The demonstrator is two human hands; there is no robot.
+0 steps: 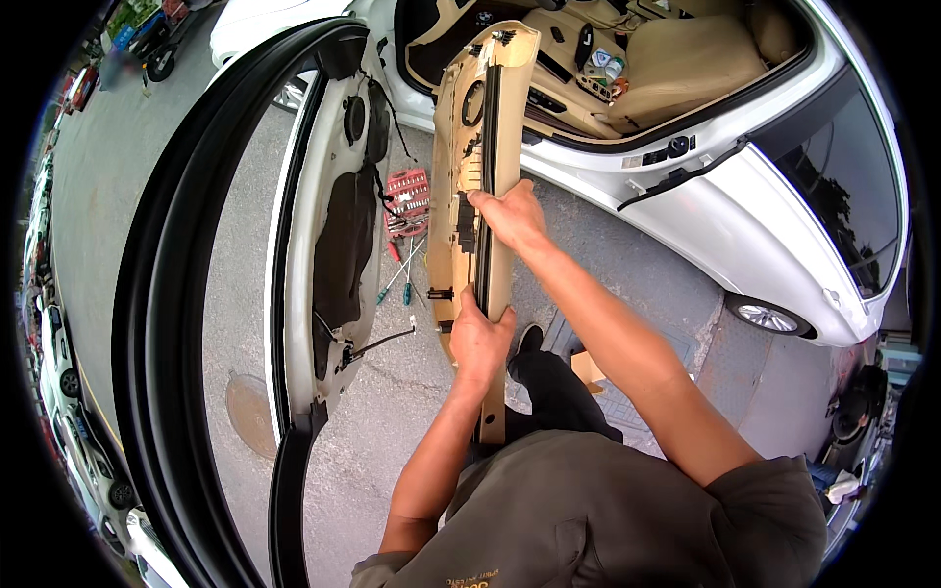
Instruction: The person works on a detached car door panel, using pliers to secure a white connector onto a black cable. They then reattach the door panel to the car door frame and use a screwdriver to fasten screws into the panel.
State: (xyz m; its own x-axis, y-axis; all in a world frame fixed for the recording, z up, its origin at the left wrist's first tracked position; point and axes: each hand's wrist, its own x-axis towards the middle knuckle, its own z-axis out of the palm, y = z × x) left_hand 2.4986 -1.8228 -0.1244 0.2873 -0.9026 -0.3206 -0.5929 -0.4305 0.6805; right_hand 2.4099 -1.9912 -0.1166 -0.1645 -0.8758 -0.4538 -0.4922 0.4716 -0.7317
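Both my hands grip a tan car door panel (508, 127), held upright on edge between the open door and the car body. My left hand (480, 338) is closed round its edge low down, nearer to me. Farther up, my right hand (512, 214) has its thumb over the black strip along the panel's edge, the fingers hidden on the far side. The panel's inner face, with clips and a round speaker opening, is turned left. Left of it stands the white car door (299, 255), its trim off, showing a dark liner (340, 255) and loose black cables.
A red socket set case (408, 201) lies open on the ground beyond the panel, with screwdrivers (407, 292) beside it. The white car (667, 211) with tan seats stands at the right. A manhole cover (251, 414) is at the lower left; a cardboard box (586, 368) lies near my foot.
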